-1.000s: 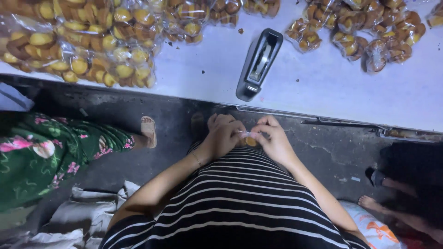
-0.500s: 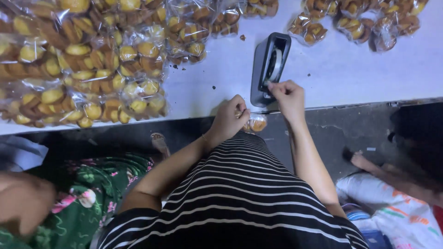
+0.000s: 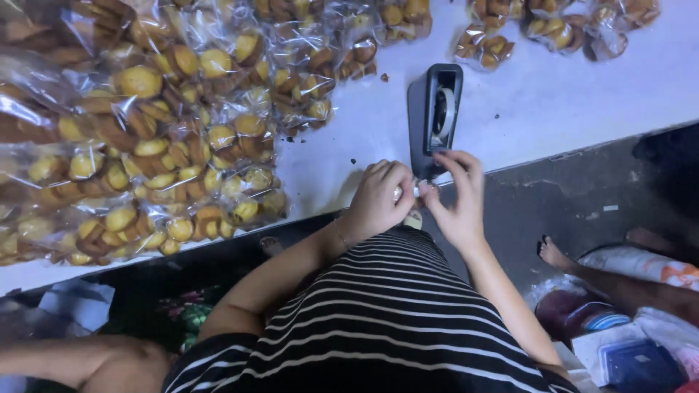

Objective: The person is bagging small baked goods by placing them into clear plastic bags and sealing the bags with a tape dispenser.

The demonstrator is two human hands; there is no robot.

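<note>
Both of your hands have closed in together at the front of the tape dispenser since 0.5 s ago. From the left: bagged cookies are heaped on the white table. Your left hand is curled narrowly around a small bag, mostly hidden. Your right hand pinches at the dispenser's front end, fingertips touching the left hand.

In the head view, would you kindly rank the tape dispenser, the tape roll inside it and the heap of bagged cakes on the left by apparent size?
1. Heap of bagged cakes, by far the largest.
2. Tape dispenser.
3. Tape roll, which fits inside the dispenser.
</note>
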